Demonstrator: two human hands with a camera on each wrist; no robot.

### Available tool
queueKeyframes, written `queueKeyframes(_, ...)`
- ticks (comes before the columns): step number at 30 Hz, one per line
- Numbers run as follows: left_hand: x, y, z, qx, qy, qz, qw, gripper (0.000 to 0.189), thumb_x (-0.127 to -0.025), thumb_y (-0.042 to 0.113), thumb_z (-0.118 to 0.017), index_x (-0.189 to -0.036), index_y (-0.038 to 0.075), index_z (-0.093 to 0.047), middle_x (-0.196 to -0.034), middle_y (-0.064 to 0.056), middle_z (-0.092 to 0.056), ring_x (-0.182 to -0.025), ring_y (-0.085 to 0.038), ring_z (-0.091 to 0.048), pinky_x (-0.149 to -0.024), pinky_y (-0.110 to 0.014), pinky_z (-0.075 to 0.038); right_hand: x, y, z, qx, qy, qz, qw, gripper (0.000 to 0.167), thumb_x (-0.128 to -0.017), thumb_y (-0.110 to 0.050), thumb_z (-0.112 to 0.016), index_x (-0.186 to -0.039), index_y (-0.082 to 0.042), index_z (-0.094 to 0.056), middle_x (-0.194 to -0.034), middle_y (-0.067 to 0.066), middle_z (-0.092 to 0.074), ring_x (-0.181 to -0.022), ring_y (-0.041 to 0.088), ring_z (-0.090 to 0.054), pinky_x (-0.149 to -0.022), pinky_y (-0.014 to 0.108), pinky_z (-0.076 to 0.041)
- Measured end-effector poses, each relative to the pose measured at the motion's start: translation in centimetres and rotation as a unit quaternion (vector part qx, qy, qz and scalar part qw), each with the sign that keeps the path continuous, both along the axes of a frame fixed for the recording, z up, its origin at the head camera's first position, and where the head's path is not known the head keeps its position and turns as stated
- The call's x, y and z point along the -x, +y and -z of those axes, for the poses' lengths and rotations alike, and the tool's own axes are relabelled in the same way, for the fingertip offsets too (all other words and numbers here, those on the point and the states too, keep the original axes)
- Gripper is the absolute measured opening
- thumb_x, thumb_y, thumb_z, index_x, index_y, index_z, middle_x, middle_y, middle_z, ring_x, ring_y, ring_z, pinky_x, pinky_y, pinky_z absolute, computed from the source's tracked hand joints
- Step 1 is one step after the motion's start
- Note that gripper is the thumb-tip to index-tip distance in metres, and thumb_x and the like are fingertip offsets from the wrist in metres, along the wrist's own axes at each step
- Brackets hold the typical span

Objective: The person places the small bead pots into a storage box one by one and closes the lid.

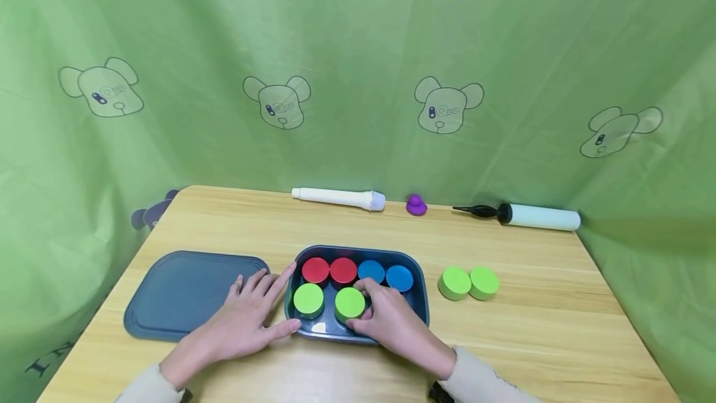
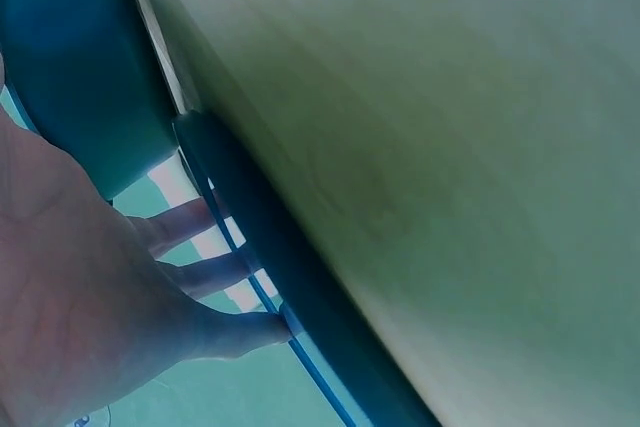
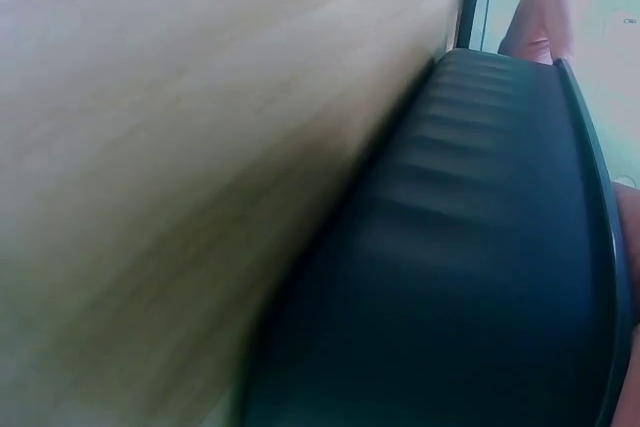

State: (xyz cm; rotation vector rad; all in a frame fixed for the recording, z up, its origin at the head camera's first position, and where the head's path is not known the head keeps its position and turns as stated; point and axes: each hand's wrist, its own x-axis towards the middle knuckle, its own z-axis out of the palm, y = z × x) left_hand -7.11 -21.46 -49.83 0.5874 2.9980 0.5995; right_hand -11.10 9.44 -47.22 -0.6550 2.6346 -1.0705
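Observation:
A dark blue-grey rectangular box (image 1: 423, 303) stands on the table in the head view. Inside it, two red discs (image 1: 316, 271) and two blue discs (image 1: 399, 278) line the far side, and a light green disc (image 1: 308, 300) sits at the near left. My right hand (image 1: 391, 322) pinches another green disc (image 1: 349, 305) between thumb and fingers, low in the box beside the first. With fingers spread, my left hand (image 1: 246, 319) touches the box's left rim and reaches over the flat lid (image 1: 179, 291). The right wrist view mostly shows the box's outer wall (image 3: 430, 247).
Two more green discs (image 1: 455, 283) stand side by side on the table, right of the box. Along the back edge lie a white microphone-shaped stick (image 1: 338, 198), a small purple duck (image 1: 416, 204) and a white hand pump (image 1: 542, 217). A green curtain (image 1: 358, 30) hangs behind the table.

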Motion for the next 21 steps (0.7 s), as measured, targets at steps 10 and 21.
queueKeyframes(10,-0.05,-0.05,0.02,0.002,0.007,0.001,1.0000,0.097,-0.103,0.073,-0.056,-0.178,0.030,-0.012,-0.159,-0.019,-0.052,-0.152,-0.051,-0.038,-0.113,-0.086,-0.023,0.07,-0.34,-0.01,0.036,-0.017,0.008,0.9992,0.051,-0.087,-0.009,-0.093,-0.130,0.003,-0.069,-0.114,0.013,-0.076,-0.077,0.007,-0.073,-0.070,0.025,-0.061)
queueKeyframes(21,-0.06,-0.09,0.04,0.002,0.003,0.002,1.0000,0.096,-0.103,0.074,-0.055,-0.178,0.031,-0.012,-0.159,-0.018,-0.052,-0.152,-0.051,-0.038,-0.113,-0.086,-0.023,0.23,-0.38,0.05,0.057,-0.031,0.008,0.9979,0.047,-0.089,-0.009,-0.090,-0.130,0.002,-0.069,-0.120,0.014,-0.076,-0.083,0.010,-0.076,-0.074,0.026,-0.063)
